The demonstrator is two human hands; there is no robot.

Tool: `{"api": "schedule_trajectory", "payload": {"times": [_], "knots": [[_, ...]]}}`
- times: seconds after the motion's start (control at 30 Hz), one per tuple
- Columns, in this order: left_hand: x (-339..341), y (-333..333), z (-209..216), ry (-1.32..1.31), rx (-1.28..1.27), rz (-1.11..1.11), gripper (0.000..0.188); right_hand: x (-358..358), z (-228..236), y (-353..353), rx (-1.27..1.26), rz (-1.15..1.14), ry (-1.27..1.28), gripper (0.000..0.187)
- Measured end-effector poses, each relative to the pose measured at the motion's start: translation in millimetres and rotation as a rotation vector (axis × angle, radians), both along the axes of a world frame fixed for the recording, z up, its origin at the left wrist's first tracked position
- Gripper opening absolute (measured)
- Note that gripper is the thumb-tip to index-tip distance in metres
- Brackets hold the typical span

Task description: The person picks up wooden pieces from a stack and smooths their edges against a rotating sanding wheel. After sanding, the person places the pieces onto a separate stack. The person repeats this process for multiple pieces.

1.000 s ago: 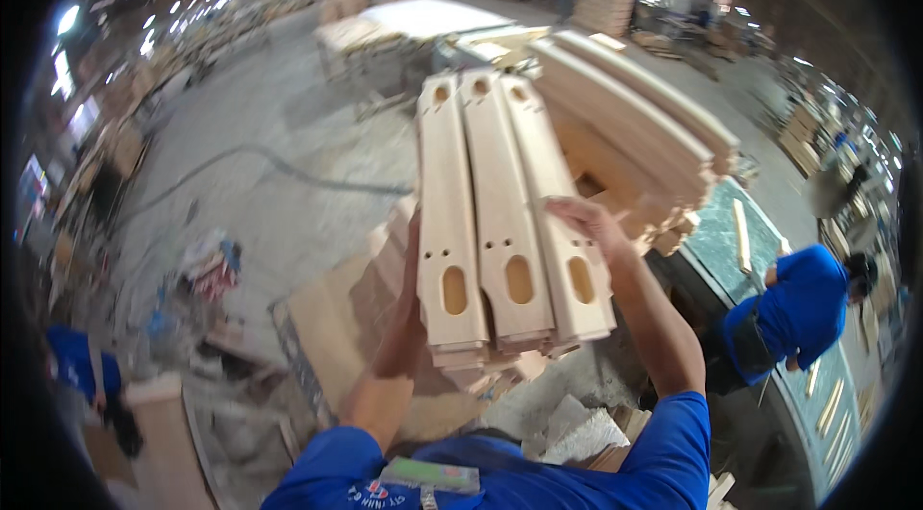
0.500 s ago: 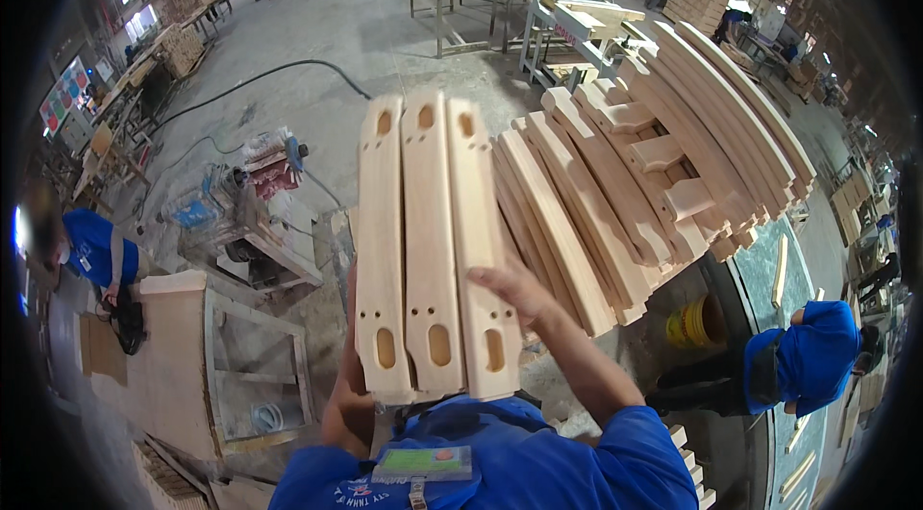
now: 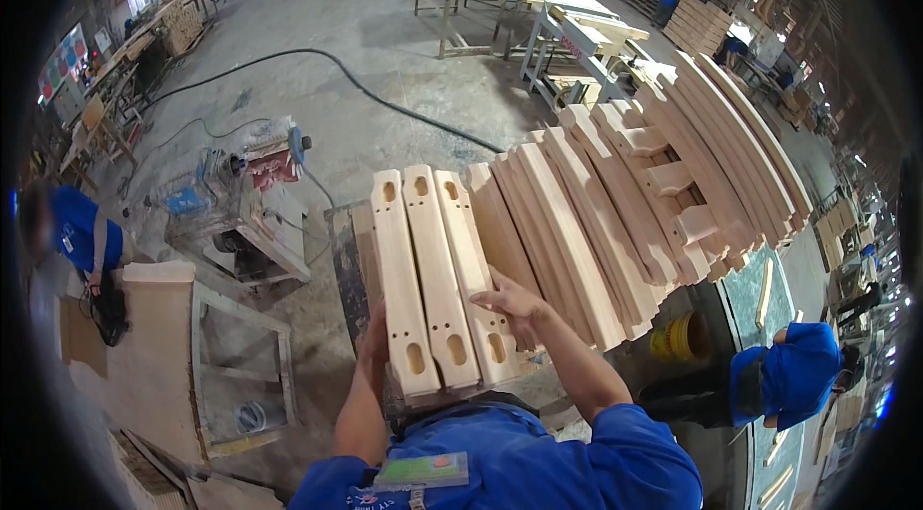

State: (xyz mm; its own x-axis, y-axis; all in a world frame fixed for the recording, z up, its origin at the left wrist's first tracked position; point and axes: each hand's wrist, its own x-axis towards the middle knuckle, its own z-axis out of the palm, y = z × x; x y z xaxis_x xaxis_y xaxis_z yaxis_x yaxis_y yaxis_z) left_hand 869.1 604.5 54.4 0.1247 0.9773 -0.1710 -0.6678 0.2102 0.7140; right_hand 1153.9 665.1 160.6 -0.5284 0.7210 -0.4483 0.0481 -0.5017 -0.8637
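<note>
"While the left hand (image 3: 377,335) grips the outer side of three slotted wooden slats (image 3: 433,274), what does the right hand (image 3: 517,306) do?"

"It grips the opposite side, its thumb laid over the nearest slat above the slot, so the set is clamped between both hands."

"And where are the slats?"

"Side by side in front of the blue shirt (image 3: 519,457), just left of the stacked wooden rails (image 3: 567,231). Whether they rest on the dark-edged board (image 3: 348,255), I cannot tell."
</note>
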Motion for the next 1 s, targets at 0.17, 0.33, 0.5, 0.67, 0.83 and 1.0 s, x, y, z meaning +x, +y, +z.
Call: {"api": "schedule_trajectory", "payload": {"times": [0.17,0.33,0.5,0.67,0.83,1.0], "knots": [[-12.1,32.5,19.2,0.604,-0.145,-0.128,0.084,-15.0,-36.8,1.4,0.584,0.093,-0.958,0.088],[22.7,34.4,-2.5,0.635,-0.15,0.086,0.092,-48.6,-72.6,-39.7,0.964,0.004,-0.997,0.083],[41.6,23.0,6.1,0.676,-0.268,0.104,0.09,-46.2,-86.7,-45.3,0.952,0.019,-0.953,0.094],[58.5,4.7,3.0,0.614,-0.108,0.122,0.081,-44.0,-70.5,-46.7,0.993,0.087,-1.002,0.106],[47.7,-7.1,14.6,0.69,-0.32,-0.068,0.07,-11.6,-11.6,-42.1,0.73,0.355,-1.007,0.1],[31.4,13.6,52.6,0.91,-0.157,0.131,0.082,137.0,103.0,-66.6,0.659,-0.089,-0.214,0.069]]}}
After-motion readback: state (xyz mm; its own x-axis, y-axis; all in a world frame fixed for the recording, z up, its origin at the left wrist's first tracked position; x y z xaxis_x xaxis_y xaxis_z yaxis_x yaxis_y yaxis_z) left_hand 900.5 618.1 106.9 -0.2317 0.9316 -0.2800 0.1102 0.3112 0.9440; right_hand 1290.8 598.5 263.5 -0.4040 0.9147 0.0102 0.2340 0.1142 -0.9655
